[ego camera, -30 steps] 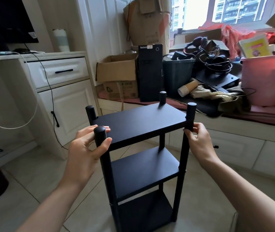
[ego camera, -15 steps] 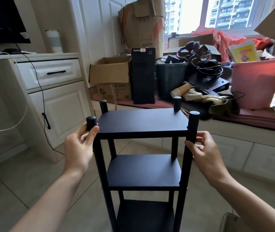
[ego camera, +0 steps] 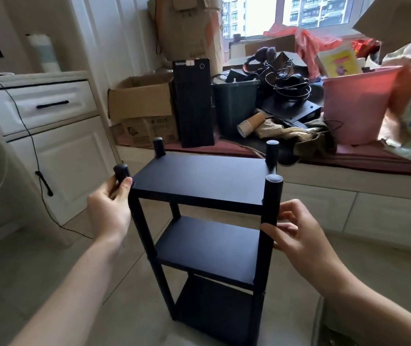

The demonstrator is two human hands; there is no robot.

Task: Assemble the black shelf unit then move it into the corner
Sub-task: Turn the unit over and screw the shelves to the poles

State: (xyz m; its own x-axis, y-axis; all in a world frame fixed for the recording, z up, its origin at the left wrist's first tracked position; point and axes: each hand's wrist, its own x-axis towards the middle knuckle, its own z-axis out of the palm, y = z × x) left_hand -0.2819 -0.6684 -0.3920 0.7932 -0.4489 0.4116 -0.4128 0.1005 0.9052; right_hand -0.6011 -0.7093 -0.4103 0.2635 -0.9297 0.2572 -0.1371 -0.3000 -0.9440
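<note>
We've got the black shelf unit standing upright on the tiled floor, three boards fitted between four round posts, and it's right out in front of the window seat, with the white cabinet off to its left. Our left hand is up at the near left post, thumb on one side of the post top and fingers curled round the other, pinching it just beside the corner of the top board. Our right hand is on the near right post, lower down, just under the top board: the thumb presses the front of the post and the fingers bend in behind it, so that post is gripped between them. Both forearms reach in from the bottom corners. Behind the unit, on the window seat, we see a black computer tower standing upright, an open cardboard box to its left, a dark bin to its right, a stack of paper cups lying on its side, a tangle of headphones and cables, and a pink tub further right
</note>
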